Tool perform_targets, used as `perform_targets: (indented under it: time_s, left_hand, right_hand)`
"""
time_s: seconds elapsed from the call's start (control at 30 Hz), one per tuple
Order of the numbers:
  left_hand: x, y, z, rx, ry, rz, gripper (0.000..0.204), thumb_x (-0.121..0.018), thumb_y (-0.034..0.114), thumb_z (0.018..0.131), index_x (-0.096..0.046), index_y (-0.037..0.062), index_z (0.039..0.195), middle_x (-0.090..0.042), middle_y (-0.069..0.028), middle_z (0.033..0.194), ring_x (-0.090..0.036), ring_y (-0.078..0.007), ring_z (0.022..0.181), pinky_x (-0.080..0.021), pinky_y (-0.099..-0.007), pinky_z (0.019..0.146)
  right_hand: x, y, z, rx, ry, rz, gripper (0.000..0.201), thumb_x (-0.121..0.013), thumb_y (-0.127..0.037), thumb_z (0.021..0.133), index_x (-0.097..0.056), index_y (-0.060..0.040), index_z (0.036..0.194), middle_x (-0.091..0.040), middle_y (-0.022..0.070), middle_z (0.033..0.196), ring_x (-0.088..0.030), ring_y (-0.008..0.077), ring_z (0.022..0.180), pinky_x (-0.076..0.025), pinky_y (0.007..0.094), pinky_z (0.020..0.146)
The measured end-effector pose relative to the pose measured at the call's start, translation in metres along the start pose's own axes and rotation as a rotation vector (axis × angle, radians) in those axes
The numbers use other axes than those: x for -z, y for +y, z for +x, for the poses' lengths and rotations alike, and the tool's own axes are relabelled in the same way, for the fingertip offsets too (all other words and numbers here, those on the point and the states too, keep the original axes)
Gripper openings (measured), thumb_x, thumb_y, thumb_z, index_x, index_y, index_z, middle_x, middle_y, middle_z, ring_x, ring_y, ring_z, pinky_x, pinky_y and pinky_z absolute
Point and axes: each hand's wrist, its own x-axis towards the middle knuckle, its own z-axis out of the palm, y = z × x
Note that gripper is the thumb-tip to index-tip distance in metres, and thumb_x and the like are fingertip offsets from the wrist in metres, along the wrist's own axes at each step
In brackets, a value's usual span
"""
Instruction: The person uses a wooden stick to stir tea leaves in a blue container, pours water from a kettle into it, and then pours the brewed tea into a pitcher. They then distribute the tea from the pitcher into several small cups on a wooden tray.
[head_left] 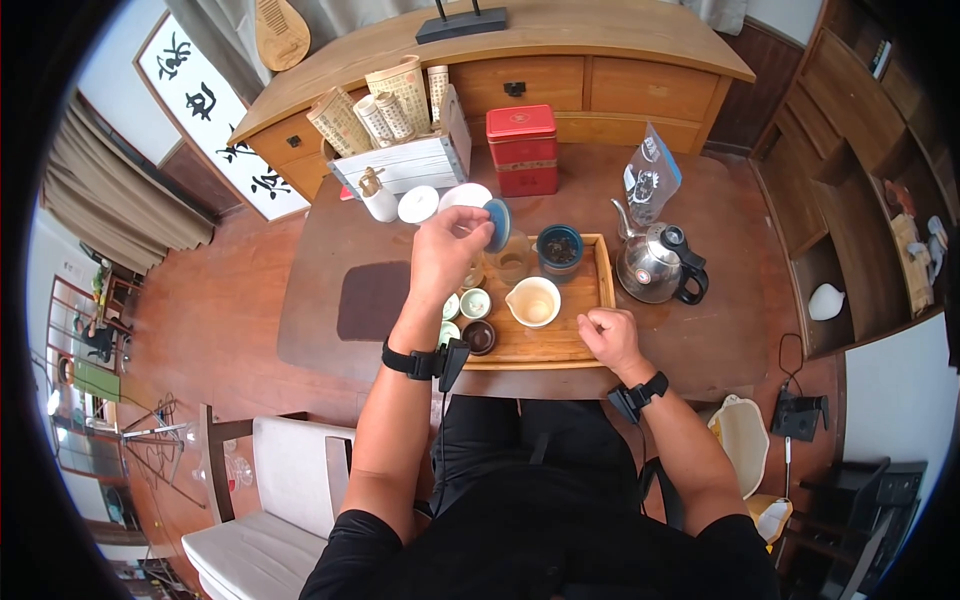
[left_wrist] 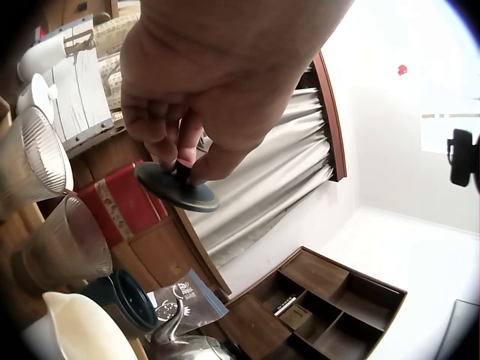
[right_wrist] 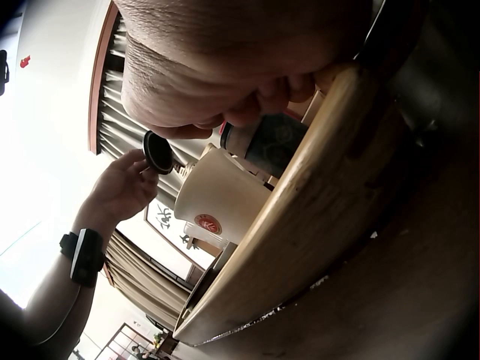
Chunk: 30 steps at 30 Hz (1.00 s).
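From my end, furthest left I see a small white jar [head_left: 381, 205] holding wooden tools. Next comes the person's left hand [head_left: 438, 260], raised above the tray, with thumb and fingertips pinching the knob [left_wrist: 182, 172] of a blue lid [head_left: 500, 227]. The lid is off any cup, in the air and tilted. I would keep the pinch on the knob alone and bring the disc level before lowering it anywhere, well clear of the thin glass cup [head_left: 513, 258] close to it, which looks easy to knock.

Below the left wrist sit small pale cups [head_left: 475, 303] and a dark cup [head_left: 479, 338]. To their right, a cream pitcher [head_left: 540, 303] holds some liquid, and behind it stands a blue-rimmed cup [head_left: 559, 246] with dark leaves inside.

The right hand [head_left: 611, 341] is beside the right side of the wooden tray [head_left: 606, 275], fingers curled in, gripping nothing that I can see; I can't tell whether it touches the rim. I'd keep it low there, away from the steel kettle [head_left: 648, 272], which could be hot.
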Motion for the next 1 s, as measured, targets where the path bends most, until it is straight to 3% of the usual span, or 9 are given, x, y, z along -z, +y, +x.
perform_targets:
  time_s: [0.63, 0.7, 1.0]
  left_hand:
    - [-0.015, 0.010, -0.005, 0.002, -0.056, 0.033, 0.027, -0.080, 0.012, 0.092, -0.078, -0.0029, 0.114, -0.078, -0.0052, 0.091, -0.069, -0.0106, 0.081, -0.058, -0.0291, 0.078]
    - [-0.016, 0.009, -0.005, -0.013, -0.049, 0.011, 0.021, -0.081, 0.009, 0.091, -0.079, -0.0011, 0.109, -0.072, 0.0022, 0.089, -0.059, -0.0042, 0.076, -0.053, -0.0236, 0.072]
    - [-0.024, 0.005, -0.006, -0.005, -0.071, 0.013, 0.019, -0.081, 0.007, 0.092, -0.079, -0.0013, 0.109, -0.072, 0.0021, 0.090, -0.061, -0.0047, 0.078, -0.054, -0.0238, 0.075]
  right_hand:
    - [0.001, 0.000, 0.000, -0.010, -0.010, 0.002, 0.040, -0.072, -0.015, 0.090, -0.050, -0.0013, 0.060, -0.052, 0.0184, 0.059, -0.057, 0.0373, 0.053, -0.041, 0.0453, 0.051]
    - [0.000, 0.000, 0.000, -0.003, -0.007, 0.002, 0.040, -0.072, -0.015, 0.090, -0.050, -0.0013, 0.060, -0.052, 0.0184, 0.059, -0.057, 0.0373, 0.053, -0.041, 0.0454, 0.051]
    - [0.002, -0.003, 0.001, 0.005, -0.002, 0.000, 0.040, -0.072, -0.014, 0.090, -0.050, -0.0013, 0.060, -0.053, 0.0186, 0.059, -0.057, 0.0376, 0.053, -0.042, 0.0458, 0.052]
